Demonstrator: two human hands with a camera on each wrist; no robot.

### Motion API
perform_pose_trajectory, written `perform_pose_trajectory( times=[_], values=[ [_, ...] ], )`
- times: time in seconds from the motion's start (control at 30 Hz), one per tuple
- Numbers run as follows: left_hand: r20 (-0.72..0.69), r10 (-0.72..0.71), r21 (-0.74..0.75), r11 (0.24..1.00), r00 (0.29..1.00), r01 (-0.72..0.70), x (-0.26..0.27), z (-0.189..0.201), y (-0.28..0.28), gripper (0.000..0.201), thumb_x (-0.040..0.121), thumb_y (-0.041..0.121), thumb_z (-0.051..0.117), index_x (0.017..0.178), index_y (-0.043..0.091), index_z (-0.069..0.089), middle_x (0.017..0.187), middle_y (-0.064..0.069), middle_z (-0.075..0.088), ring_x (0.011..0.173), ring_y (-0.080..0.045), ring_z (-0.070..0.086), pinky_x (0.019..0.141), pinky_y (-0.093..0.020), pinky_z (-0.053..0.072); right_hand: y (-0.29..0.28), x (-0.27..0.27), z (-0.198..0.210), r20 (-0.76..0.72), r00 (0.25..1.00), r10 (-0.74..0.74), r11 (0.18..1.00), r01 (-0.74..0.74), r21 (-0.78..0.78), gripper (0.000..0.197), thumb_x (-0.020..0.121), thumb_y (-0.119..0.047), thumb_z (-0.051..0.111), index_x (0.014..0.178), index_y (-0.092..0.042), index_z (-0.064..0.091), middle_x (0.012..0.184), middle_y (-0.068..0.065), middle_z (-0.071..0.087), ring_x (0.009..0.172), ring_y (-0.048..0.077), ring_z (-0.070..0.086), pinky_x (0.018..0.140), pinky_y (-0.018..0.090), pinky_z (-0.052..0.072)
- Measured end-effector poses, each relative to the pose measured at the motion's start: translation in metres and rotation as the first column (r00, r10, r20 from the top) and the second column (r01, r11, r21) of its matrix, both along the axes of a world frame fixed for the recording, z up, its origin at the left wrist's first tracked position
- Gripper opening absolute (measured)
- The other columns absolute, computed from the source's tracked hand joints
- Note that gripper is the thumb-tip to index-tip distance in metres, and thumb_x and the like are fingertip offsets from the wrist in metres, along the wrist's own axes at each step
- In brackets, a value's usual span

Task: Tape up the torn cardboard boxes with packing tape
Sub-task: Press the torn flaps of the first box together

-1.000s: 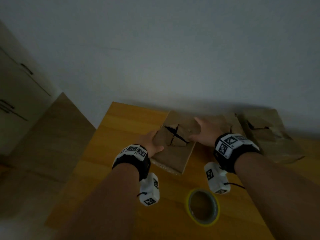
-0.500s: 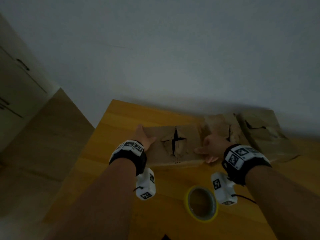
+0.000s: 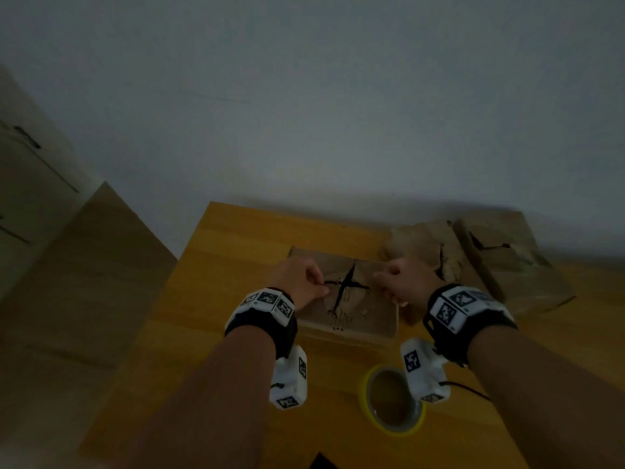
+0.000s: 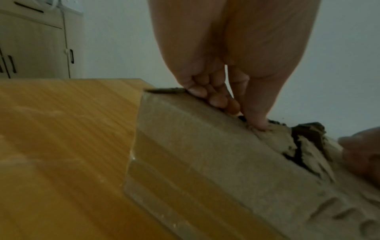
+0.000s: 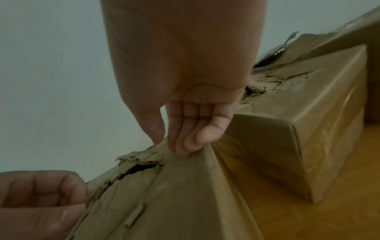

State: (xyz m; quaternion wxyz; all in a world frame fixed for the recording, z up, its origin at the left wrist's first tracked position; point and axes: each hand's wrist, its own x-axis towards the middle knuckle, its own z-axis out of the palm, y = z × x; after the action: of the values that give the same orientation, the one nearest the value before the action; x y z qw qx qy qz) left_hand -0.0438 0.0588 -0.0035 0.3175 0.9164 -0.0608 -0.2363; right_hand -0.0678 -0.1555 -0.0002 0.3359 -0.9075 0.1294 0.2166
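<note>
A flat torn cardboard box (image 3: 358, 316) with a cross-shaped tear lies in front of me on the wooden table (image 3: 236, 265). My left hand (image 3: 304, 282) sits at the tear's left end with its fingers curled. In the left wrist view, the left hand (image 4: 244, 116) has its thumb tip on the ragged edge of the box (image 4: 205, 154). My right hand (image 3: 399, 282) is at the tear's right end. In the right wrist view, its thumb and fingers (image 5: 185, 142) pinch a raised torn flap of the box (image 5: 185, 194). A yellow-rimmed roll of packing tape (image 3: 392, 401) lies flat near my right wrist.
Two more torn boxes (image 3: 426, 245) (image 3: 507, 262) stand at the back right against the grey wall, the nearer one close behind my right hand (image 5: 298, 113). The table's left edge drops to the floor. Pale cabinets (image 4: 30, 48) stand at far left.
The box was tilted in both hands, then laid flat and square to me. Both hands moved from its outer sides inward to the ends of the tear and curled there.
</note>
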Motion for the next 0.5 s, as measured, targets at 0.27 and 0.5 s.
perform_pose_trajectory(
  times=[0.27,0.5],
  values=[
    [-0.072,-0.053,0.071,0.996,0.996,0.058,0.009,0.003,-0.006,0.023,0.076,0.034,0.078,0.071,0.025,0.057,0.080,0.006,0.060,0.083,-0.017,0.061,0.075,-0.033,0.054,0.001,0.007,-0.004,0.005,0.998,0.063,0.989,-0.061,-0.133,0.050,0.092,-0.049,0.055,0.070,-0.007,0.067,0.063,0.005,0.068,0.050,0.012,0.059,0.048,0.019,0.043],
    [-0.089,-0.097,0.117,0.987,0.991,0.107,0.013,0.008,-0.004,0.022,0.077,0.039,0.076,0.076,0.024,0.060,0.078,0.010,0.058,0.081,-0.014,0.059,0.070,-0.026,0.048,0.014,0.022,-0.008,-0.078,0.977,0.200,0.888,-0.214,-0.406,0.057,0.083,-0.062,0.060,0.056,-0.013,0.049,0.058,0.003,0.056,0.049,0.017,0.049,0.053,0.028,0.043]
  ],
)
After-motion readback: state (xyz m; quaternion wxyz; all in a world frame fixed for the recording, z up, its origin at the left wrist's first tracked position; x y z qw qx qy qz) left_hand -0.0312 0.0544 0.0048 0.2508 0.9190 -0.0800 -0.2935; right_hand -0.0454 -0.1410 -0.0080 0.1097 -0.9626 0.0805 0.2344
